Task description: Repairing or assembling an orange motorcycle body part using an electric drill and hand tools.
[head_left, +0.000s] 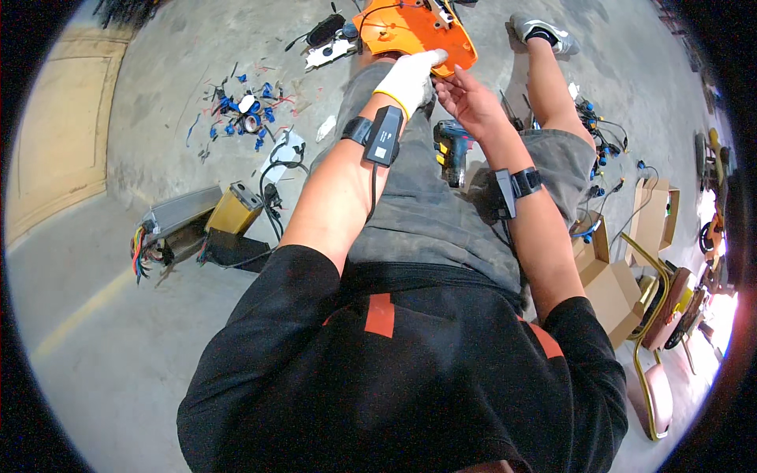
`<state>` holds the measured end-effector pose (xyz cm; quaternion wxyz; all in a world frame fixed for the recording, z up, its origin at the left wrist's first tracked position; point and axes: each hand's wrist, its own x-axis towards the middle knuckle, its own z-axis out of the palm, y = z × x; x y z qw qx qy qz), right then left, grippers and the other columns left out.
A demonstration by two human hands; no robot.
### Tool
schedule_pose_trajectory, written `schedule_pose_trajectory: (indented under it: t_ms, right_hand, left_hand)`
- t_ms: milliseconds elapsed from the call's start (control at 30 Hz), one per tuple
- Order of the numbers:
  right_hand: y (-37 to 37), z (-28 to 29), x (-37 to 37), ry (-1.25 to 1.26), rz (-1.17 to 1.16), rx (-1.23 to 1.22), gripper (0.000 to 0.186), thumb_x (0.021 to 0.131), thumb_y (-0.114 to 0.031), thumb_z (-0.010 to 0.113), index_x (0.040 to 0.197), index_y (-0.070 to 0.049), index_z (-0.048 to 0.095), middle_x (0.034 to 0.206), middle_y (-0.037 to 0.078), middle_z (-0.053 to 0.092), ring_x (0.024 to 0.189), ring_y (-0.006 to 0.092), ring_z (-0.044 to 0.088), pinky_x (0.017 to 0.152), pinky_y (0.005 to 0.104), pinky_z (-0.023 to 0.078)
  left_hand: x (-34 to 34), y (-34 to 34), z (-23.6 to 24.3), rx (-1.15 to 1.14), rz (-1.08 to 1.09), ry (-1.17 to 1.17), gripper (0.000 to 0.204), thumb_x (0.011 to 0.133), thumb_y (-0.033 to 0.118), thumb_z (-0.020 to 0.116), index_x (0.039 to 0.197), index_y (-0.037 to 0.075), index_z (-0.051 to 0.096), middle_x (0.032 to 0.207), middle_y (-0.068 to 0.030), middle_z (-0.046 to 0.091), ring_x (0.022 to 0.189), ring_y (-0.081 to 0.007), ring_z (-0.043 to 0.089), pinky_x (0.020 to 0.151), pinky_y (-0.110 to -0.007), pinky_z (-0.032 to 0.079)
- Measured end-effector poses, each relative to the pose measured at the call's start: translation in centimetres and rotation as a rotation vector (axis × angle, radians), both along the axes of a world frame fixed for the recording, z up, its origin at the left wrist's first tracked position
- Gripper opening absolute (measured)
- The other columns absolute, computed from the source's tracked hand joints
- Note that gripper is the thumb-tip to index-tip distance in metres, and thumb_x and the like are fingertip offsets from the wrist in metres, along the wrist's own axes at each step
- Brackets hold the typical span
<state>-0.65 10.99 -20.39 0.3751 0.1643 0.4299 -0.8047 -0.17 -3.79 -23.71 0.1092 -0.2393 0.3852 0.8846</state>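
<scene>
Nearest the camera is the person's black shirt with orange patches (pixel 380 314), then grey shorts (pixel 430 213) over the seated lap. Both forearms reach forward, each with a black strapped wrist device (pixel 384 135). A blue-green cordless drill (pixel 453 150) lies on the lap between the arms, just under the right wrist, untouched.

Farther out, the left hand (pixel 410 79), in a white glove with a yellow cuff, is closed on the near edge of an orange plastic cover (pixel 414 30) that rests at the knees, fingers over its rim. The bare right hand (pixel 467 98) is just beside it, palm up and fingers loosely spread under the cover's lower right edge, touching it; it is not clamped on anything.

To the left on the concrete floor (pixel 118 347) lie a grey metal controller box (pixel 180 211) with coloured wires, a yellow box (pixel 234 209) and black cables. Beyond them is a scatter of blue connectors (pixel 240 110). To the right stand open cardboard boxes (pixel 611 276) and more blue-plugged wiring (pixel 595 118). The right leg stretches away to a grey shoe (pixel 542 31)
</scene>
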Motion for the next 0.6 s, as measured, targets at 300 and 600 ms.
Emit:
schedule_pose_trajectory:
  t_ms: [300, 600]
  right_hand:
    - [1.6, -1.8, -2.1, 0.03, 0.176, -0.036, 0.024, 0.097, -0.016, 0.052, 0.107, 0.006, 0.055, 0.091, 0.014, 0.068, 0.075, 0.011, 0.064, 0.067, 0.0197, 0.057]
    - [1.8, -1.0, -1.9, -0.192, 0.098, 0.03, 0.025, 0.095, -0.01, 0.048, 0.11, 0.009, 0.052, 0.097, 0.019, 0.067, 0.063, 0.0077, 0.063, 0.057, 0.0151, 0.056]
  left_hand:
    - [-0.5, 0.8, -1.2, -0.032, 0.04, 0.148, 0.033, 0.087, 0.016, 0.066, 0.117, 0.003, 0.059, 0.102, -0.0085, 0.066, 0.084, -0.0218, 0.064, 0.068, -0.033, 0.054]
    - [-0.3, 1.0, -0.8, 0.004, 0.058, 0.164, 0.032, 0.085, 0.011, 0.064, 0.114, 0.0, 0.058, 0.103, -0.0106, 0.065, 0.092, -0.0244, 0.063, 0.078, -0.036, 0.053]
